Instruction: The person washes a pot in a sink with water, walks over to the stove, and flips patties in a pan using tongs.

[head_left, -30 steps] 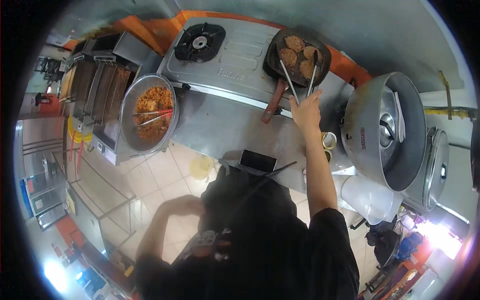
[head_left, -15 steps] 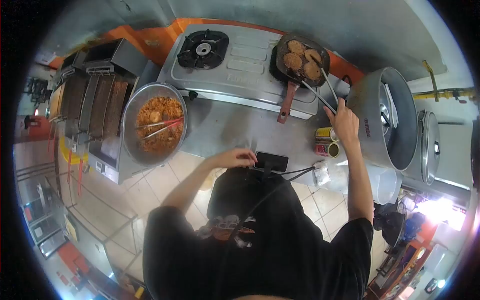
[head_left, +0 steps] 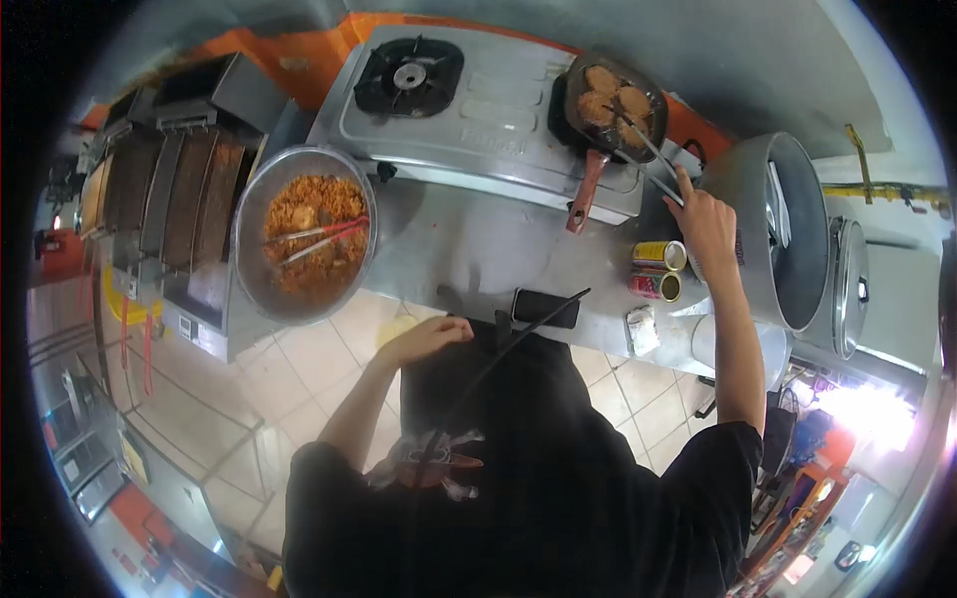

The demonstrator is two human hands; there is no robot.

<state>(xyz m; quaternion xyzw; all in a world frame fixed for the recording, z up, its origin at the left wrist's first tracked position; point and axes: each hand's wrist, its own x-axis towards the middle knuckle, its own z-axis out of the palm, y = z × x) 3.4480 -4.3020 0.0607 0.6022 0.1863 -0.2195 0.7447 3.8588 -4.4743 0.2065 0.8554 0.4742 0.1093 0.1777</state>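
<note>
The bare right hand [head_left: 706, 227] is closed, its arm extended forward; the bare left hand [head_left: 431, 340] is held loosely curled, elbow bent.

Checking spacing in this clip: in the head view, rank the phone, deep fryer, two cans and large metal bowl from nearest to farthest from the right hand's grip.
Measured from the right hand's grip:
1. Two cans: just left of it; too close together to rank separately.
2. Phone: near the body.
3. Large metal bowl: left side.
4. Deep fryer: far left.
</note>
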